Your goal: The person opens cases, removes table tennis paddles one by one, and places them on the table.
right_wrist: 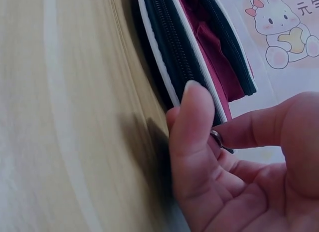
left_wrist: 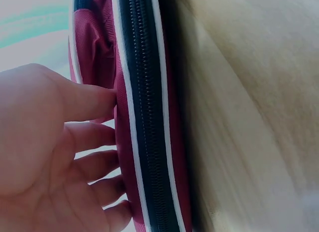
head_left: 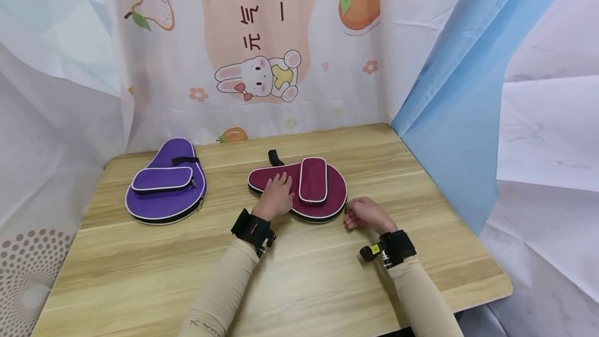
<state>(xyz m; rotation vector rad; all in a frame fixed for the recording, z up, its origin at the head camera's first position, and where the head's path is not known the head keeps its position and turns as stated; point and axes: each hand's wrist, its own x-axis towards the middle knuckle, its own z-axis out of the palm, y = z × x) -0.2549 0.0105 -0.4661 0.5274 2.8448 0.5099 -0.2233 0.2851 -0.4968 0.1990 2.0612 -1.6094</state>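
We see a wooden table point(head_left: 290, 280) under the red case point(head_left: 337, 186). The red case lies flat, its long axis running from left to right and its narrow end pointing left; its contents are hidden from us. Well to the left of it lies the purple case point(head_left: 159, 207), contents also hidden. On the narrower part of the red case rests the left hand point(head_left: 276, 196), fingers spread, gripping nothing. At its round right end is the right hand point(head_left: 368, 215), thumb and finger pressed together. On its broad part sits the pocket point(head_left: 313, 181). At its edge, the right hand pinches a small metal zip pull point(right_wrist: 216, 136).
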